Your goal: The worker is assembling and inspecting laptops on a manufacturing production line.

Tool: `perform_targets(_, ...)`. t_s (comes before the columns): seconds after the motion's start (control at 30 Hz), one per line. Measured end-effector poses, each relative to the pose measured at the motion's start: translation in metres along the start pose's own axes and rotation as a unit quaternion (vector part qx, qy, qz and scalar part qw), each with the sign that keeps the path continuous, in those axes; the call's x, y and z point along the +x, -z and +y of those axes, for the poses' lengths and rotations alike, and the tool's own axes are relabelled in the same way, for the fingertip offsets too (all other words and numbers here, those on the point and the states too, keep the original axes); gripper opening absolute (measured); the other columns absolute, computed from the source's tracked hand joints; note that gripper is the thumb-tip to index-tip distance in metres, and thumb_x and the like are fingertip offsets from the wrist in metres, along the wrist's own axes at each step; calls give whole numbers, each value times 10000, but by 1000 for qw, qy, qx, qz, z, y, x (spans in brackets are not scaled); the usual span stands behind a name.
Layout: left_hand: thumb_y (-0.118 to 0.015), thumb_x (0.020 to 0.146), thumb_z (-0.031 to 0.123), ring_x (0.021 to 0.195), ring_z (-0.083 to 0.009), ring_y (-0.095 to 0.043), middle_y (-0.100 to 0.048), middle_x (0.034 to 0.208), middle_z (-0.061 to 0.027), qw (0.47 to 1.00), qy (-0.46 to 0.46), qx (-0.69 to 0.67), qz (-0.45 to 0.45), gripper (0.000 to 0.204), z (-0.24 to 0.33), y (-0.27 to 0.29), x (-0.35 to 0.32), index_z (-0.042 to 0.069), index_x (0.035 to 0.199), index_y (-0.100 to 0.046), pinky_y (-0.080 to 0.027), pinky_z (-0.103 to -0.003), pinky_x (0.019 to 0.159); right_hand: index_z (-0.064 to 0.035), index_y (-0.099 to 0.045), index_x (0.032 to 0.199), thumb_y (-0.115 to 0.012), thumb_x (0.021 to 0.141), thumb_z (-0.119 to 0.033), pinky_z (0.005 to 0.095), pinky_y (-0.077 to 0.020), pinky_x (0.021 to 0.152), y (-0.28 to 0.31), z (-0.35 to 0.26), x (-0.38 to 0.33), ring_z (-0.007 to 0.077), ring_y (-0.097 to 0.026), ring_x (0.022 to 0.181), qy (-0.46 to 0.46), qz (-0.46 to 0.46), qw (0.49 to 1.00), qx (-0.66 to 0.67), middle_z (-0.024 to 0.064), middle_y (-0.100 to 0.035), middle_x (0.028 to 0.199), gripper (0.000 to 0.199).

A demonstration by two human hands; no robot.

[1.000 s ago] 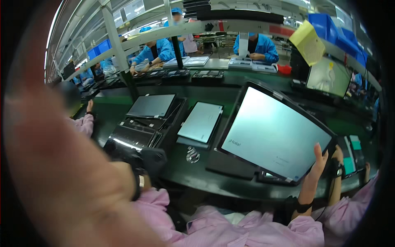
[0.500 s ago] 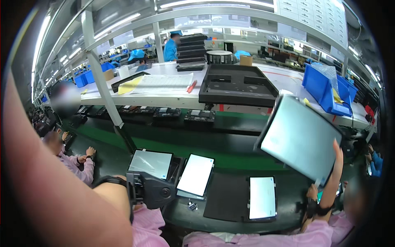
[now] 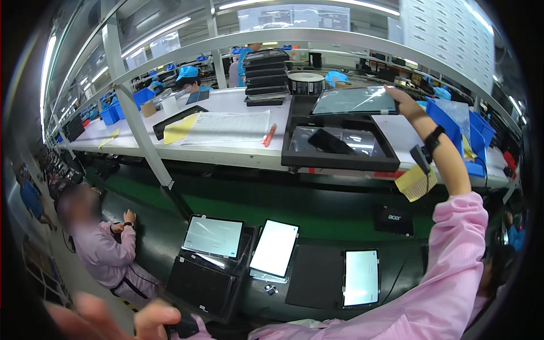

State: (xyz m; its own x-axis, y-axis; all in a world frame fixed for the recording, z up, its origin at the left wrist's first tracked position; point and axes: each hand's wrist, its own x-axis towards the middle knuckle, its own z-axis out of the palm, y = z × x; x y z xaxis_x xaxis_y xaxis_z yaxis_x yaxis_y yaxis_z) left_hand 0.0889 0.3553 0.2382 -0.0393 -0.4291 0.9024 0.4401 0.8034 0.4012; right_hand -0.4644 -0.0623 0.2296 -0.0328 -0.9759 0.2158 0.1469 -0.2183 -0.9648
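Note:
My right hand (image 3: pixel 403 102) reaches up to the shelf and grips the right edge of a thin glossy display panel (image 3: pixel 354 102). The panel is above the far part of a black tray (image 3: pixel 340 161). Inside the tray's near part shows a shiny surface with a dark oblong patch; I cannot tell what it is. At the lower left rim, close to the camera, my left hand (image 3: pixel 124 320) is blurred, with curled fingers apart and nothing seen in them. Beyond it, a lit screen panel (image 3: pixel 213 236) and a black panel (image 3: pixel 201 285) lie on the bench.
A bright white screen (image 3: pixel 274 247) and another lit screen (image 3: pixel 361 277) flank a black mat (image 3: pixel 313 275). A slanted metal post (image 3: pixel 139 127) stands left of the tray. Blue bins (image 3: pixel 479 133) stand at the right. A co-worker in pink (image 3: pixel 110 243) sits at the left.
My right hand has carried the panel from the right side, close to the camera, up and away to the shelf tray. My left arm has dropped toward the lower left, uncovering the black panel.

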Motion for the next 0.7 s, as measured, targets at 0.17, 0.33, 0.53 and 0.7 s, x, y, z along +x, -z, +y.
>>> perform_targets(0.17, -431, 916, 334, 1265, -332, -393, -396, 1342, -218, 939, 118, 323, 7, 408, -6, 47, -74, 9, 1140, -533, -526, -451, 776, 53, -585, 1093, -584, 897, -328, 327, -526, 729, -10, 45, 115, 186, -622, 874, 20, -4, 991, -129, 128, -638, 998, 428)
perform_targets(0.33, -485, 844, 603, 1298, -321, -348, -338, 1386, -258, 842, 297, 406, 195, 742, 2, 53, -133, -13, 1257, -457, -350, -455, 1003, 80, -533, 1173, -639, 802, -509, 343, -524, 749, -36, 53, 137, 252, -613, 958, -61, 99, 863, -492, 185, -626, 1043, 704)
perform_targets(0.53, -459, 837, 640, 1218, -362, -432, -436, 1280, -276, 825, 249, 475, 181, 778, -12, 65, -124, -57, 1182, -485, -384, -440, 977, -10, -581, 1128, -590, 881, -276, 323, -428, 914, -126, -28, -17, 205, -574, 1045, 208, -104, 802, -550, 111, -617, 1113, 363)
perform_targets(0.7, -580, 801, 467, 1135, -409, -466, -443, 1245, -292, 987, 73, 138, 31, 583, -6, 121, -49, -70, 1025, -595, -434, -458, 924, -61, -608, 1074, -682, 745, -200, 399, -428, 875, -210, -66, -260, 301, -575, 954, 244, -366, 658, -611, 110, -616, 1007, 364)
